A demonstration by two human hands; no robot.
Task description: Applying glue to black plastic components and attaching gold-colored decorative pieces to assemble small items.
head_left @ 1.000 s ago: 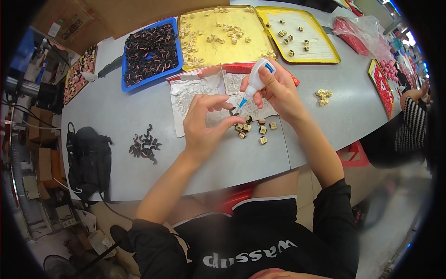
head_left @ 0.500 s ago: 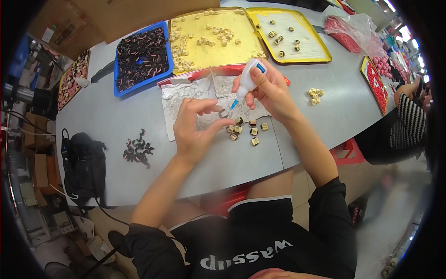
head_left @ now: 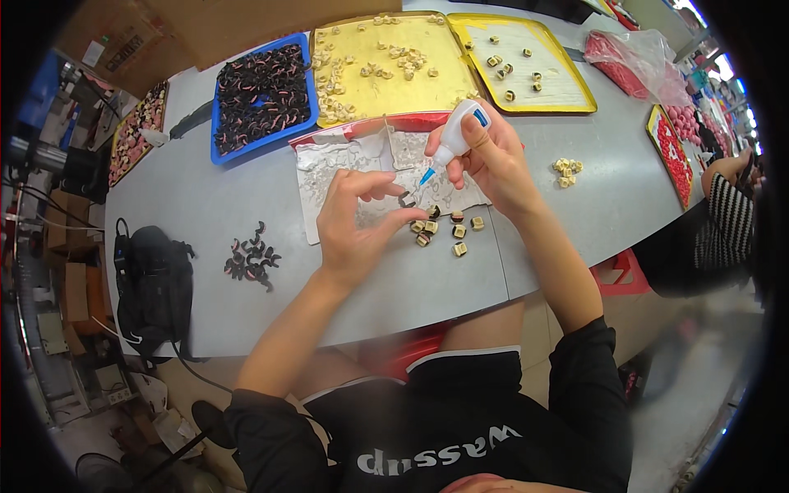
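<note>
My right hand point(head_left: 501, 164) grips a white squeeze bottle point(head_left: 454, 141), tilted so its thin blue nozzle point(head_left: 426, 176) points down and left. Between the thumb and index fingertip of my left hand point(head_left: 349, 230) is a small dark curved piece point(head_left: 406, 198), just beside the nozzle's end. Whether the nozzle touches it I cannot tell. Below the hands, several small cream and black blocks point(head_left: 459, 232) sit grouped on the table. Under and behind both hands lies a white, glue-marked cardboard sheet point(head_left: 316, 193) with a red far edge.
A blue tray point(head_left: 220, 152) of black-and-pink curved pieces stands at the back left. Yellow trays point(head_left: 362, 49) of cream blocks adjoin it. Loose black pieces point(head_left: 252, 261) lie left, cream blocks point(head_left: 567, 171) right. A black bag point(head_left: 154, 283) rests at the left edge; another person's striped sleeve point(head_left: 731, 214) shows far right.
The whole view has shifted slightly, with the scene a little further right. Both hands keep nearly the same pose, holding the bottle and the curved piece.
</note>
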